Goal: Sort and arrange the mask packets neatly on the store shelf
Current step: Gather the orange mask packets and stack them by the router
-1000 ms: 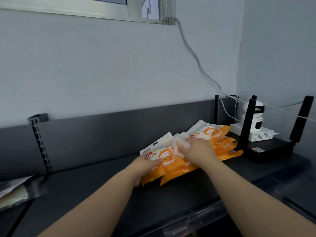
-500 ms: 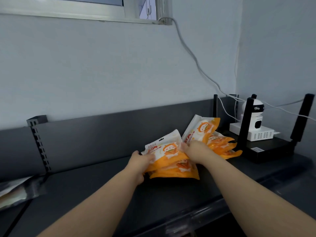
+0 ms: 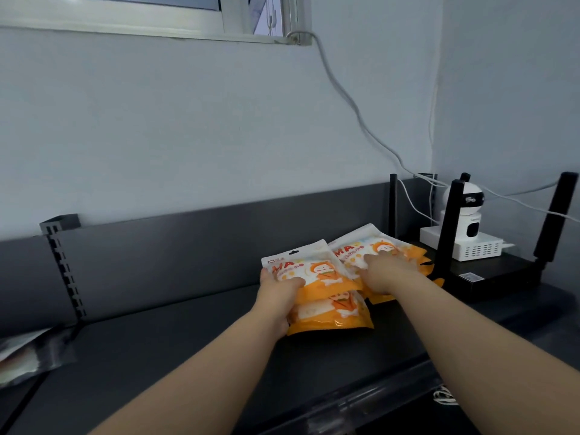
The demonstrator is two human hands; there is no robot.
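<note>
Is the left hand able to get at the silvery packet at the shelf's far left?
Probably, once freed: the left hand grips mask packets; only bare shelf lies between it and the silvery packet.

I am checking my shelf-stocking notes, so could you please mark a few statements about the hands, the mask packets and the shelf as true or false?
1. The left hand grips the left stack of mask packets. True.
2. The right hand hovers clear of every packet. False: the right hand rests on the right stack.
3. The packets lie on a white shelf. False: the shelf is dark grey.
4. A white camera stands to the right of the packets. True.
</note>
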